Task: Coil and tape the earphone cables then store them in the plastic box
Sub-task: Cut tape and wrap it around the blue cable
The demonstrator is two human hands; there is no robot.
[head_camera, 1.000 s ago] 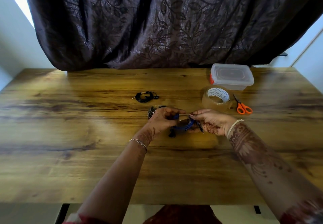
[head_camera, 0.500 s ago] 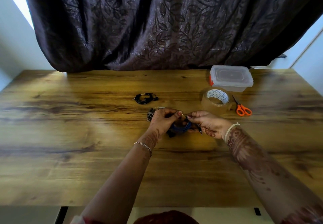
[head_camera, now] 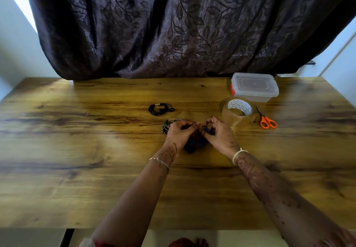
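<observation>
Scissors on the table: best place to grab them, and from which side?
Take the scissors by the orange handles, coming from the near right. They lie flat with the handle loops toward the person and the closed blades pointing away, their tip close beside the tape roll. The roll crowds the left side, so the handle end is probably the easier approach.
</observation>
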